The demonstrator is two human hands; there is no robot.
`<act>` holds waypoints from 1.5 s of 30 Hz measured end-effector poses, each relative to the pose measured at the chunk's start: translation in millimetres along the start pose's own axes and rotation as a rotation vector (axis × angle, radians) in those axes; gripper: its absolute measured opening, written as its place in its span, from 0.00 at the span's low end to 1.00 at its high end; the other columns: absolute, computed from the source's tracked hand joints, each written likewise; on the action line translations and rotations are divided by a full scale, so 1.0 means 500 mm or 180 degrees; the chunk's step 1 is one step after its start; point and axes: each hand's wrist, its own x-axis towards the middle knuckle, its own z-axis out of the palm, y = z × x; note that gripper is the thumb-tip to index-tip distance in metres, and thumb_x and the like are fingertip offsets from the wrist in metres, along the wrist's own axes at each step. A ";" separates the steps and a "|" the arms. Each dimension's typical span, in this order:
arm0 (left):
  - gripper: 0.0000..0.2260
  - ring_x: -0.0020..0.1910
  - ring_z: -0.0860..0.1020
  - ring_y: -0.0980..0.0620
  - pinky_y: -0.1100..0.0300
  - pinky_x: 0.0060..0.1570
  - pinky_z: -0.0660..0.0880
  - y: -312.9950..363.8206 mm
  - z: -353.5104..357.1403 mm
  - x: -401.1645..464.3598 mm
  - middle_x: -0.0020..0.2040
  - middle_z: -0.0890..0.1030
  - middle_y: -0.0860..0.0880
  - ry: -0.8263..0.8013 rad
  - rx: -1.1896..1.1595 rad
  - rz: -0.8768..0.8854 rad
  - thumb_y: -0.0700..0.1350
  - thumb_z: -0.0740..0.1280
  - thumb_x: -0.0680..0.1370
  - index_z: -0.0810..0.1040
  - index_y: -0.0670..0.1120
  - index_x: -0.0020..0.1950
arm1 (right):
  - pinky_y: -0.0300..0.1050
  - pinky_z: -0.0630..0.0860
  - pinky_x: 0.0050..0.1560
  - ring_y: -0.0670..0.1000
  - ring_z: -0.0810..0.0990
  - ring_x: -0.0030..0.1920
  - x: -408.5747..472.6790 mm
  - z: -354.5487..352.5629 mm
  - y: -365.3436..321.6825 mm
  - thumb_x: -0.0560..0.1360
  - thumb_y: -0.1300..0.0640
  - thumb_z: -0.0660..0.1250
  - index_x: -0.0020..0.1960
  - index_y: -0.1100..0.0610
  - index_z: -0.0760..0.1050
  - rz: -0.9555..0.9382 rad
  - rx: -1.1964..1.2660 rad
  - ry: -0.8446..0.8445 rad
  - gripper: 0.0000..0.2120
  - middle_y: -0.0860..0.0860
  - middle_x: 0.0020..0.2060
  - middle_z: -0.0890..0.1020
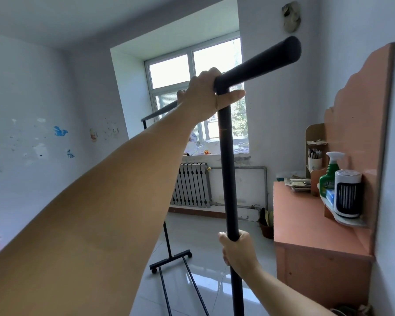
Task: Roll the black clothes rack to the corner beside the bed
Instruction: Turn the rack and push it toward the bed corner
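Both of your hands are on the black clothes rack (pixel 226 160), which stands on the glossy tiled floor (pixel 198 238) close in front of you, between the wall on the left and the orange desk (pixel 306 226) on the right. Your left hand (pixel 205 94) is wrapped over the top rail right at the joint with the near upright, fingers curled over the bar and the thumb pressed beneath it, pointing right. Your right hand (pixel 237 249) is closed around that same upright lower down, fingers wound fully round the tube. The top rail runs away to the far left, where the far upright drops to a wheeled foot (pixel 170 261); two thin bottom bars lead back from that foot toward you. Beyond the rack, a window (pixel 192 71) sits in the far wall with a radiator (pixel 192 185) below it. On the desk's small shelf, a green spray bottle (pixel 328 172) stands just beside a white heater (pixel 347 195).
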 end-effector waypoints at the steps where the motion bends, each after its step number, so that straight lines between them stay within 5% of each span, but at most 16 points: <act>1: 0.21 0.44 0.72 0.49 0.47 0.50 0.70 0.009 0.001 -0.005 0.39 0.70 0.54 0.0038 0.0040 -0.0035 0.67 0.64 0.67 0.67 0.50 0.43 | 0.38 0.64 0.20 0.47 0.64 0.17 -0.003 -0.012 -0.001 0.73 0.67 0.63 0.29 0.57 0.63 0.0024 -0.0041 0.0008 0.17 0.48 0.18 0.66; 6: 0.23 0.47 0.72 0.48 0.54 0.45 0.72 0.035 0.025 -0.014 0.47 0.71 0.49 0.0247 -0.0183 -0.0007 0.65 0.67 0.67 0.68 0.47 0.47 | 0.38 0.65 0.19 0.47 0.65 0.17 0.006 -0.060 -0.005 0.73 0.66 0.63 0.30 0.57 0.65 0.0039 -0.0232 0.0159 0.15 0.47 0.17 0.67; 9: 0.26 0.57 0.72 0.47 0.48 0.58 0.71 0.024 0.032 -0.018 0.57 0.73 0.45 -0.0097 -0.0228 0.0035 0.61 0.69 0.69 0.70 0.44 0.58 | 0.40 0.66 0.20 0.47 0.66 0.17 0.016 -0.065 -0.003 0.73 0.66 0.63 0.31 0.58 0.66 0.0093 -0.0289 0.0268 0.13 0.49 0.18 0.68; 12: 0.39 0.74 0.58 0.45 0.47 0.72 0.57 0.003 0.039 -0.043 0.76 0.57 0.44 -0.0577 -0.0116 -0.0278 0.60 0.67 0.72 0.53 0.45 0.75 | 0.40 0.68 0.22 0.48 0.67 0.19 0.036 -0.069 -0.004 0.73 0.65 0.63 0.33 0.60 0.69 0.0169 -0.0360 0.0361 0.11 0.52 0.20 0.69; 14: 0.40 0.76 0.52 0.47 0.50 0.72 0.54 -0.009 0.056 -0.073 0.78 0.50 0.46 -0.0738 -0.0154 -0.0448 0.59 0.65 0.73 0.46 0.47 0.76 | 0.40 0.69 0.23 0.48 0.69 0.20 0.052 -0.074 -0.006 0.74 0.63 0.64 0.36 0.60 0.72 0.0224 -0.0317 0.0332 0.08 0.52 0.21 0.71; 17: 0.35 0.74 0.59 0.46 0.50 0.68 0.63 -0.025 0.103 -0.116 0.77 0.56 0.46 -0.1034 -0.0183 -0.0714 0.59 0.62 0.75 0.50 0.49 0.76 | 0.39 0.72 0.26 0.46 0.72 0.20 0.073 -0.078 -0.001 0.74 0.61 0.65 0.37 0.59 0.73 0.0228 -0.0357 0.0287 0.07 0.50 0.19 0.73; 20: 0.30 0.64 0.72 0.46 0.62 0.44 0.72 -0.017 0.151 -0.144 0.69 0.71 0.45 -0.1205 -0.0782 -0.1092 0.58 0.63 0.75 0.59 0.49 0.73 | 0.43 0.77 0.35 0.46 0.76 0.23 0.082 -0.077 0.007 0.74 0.57 0.67 0.35 0.58 0.73 0.0198 -0.0600 0.0165 0.10 0.49 0.19 0.77; 23: 0.19 0.53 0.77 0.44 0.52 0.46 0.77 0.009 0.187 -0.154 0.55 0.79 0.42 -0.1054 -0.1413 -0.1244 0.51 0.64 0.77 0.68 0.45 0.65 | 0.44 0.75 0.37 0.47 0.76 0.28 0.079 -0.088 0.000 0.73 0.49 0.68 0.35 0.53 0.71 0.0008 -0.1104 0.0159 0.12 0.49 0.26 0.78; 26: 0.13 0.53 0.79 0.42 0.45 0.49 0.80 0.025 0.201 -0.158 0.52 0.80 0.40 -0.0914 -0.2212 -0.1570 0.44 0.65 0.77 0.70 0.45 0.59 | 0.40 0.66 0.29 0.47 0.73 0.31 0.067 -0.115 -0.013 0.69 0.43 0.71 0.37 0.50 0.67 -0.0084 -0.2402 0.0063 0.16 0.46 0.30 0.73; 28: 0.13 0.50 0.79 0.43 0.45 0.48 0.80 0.025 0.203 -0.157 0.50 0.80 0.42 -0.0906 -0.2381 -0.1593 0.43 0.65 0.77 0.69 0.44 0.59 | 0.41 0.72 0.29 0.49 0.77 0.35 0.053 -0.127 -0.015 0.67 0.46 0.72 0.45 0.52 0.69 0.0257 -0.3054 -0.0226 0.15 0.47 0.34 0.75; 31: 0.13 0.44 0.80 0.49 0.50 0.45 0.81 0.021 0.206 -0.156 0.48 0.80 0.43 -0.0903 -0.2464 -0.1513 0.43 0.65 0.77 0.68 0.44 0.60 | 0.47 0.82 0.34 0.54 0.81 0.36 0.040 -0.128 -0.015 0.71 0.56 0.71 0.51 0.56 0.70 0.0761 -0.2810 -0.0428 0.13 0.55 0.41 0.80; 40: 0.16 0.45 0.80 0.48 0.58 0.32 0.81 -0.022 0.202 -0.160 0.50 0.78 0.45 -0.1078 -0.2523 -0.1711 0.38 0.67 0.74 0.67 0.49 0.57 | 0.49 0.82 0.46 0.58 0.82 0.48 0.058 -0.092 -0.012 0.72 0.58 0.71 0.55 0.58 0.71 0.0677 -0.2690 -0.0389 0.15 0.58 0.49 0.80; 45: 0.17 0.47 0.80 0.46 0.57 0.33 0.81 -0.073 0.206 -0.155 0.54 0.78 0.41 -0.0959 -0.2481 -0.1819 0.39 0.68 0.74 0.67 0.49 0.59 | 0.51 0.80 0.53 0.57 0.81 0.52 0.093 -0.051 -0.002 0.72 0.60 0.71 0.57 0.59 0.72 0.0663 -0.2713 -0.0337 0.15 0.58 0.52 0.80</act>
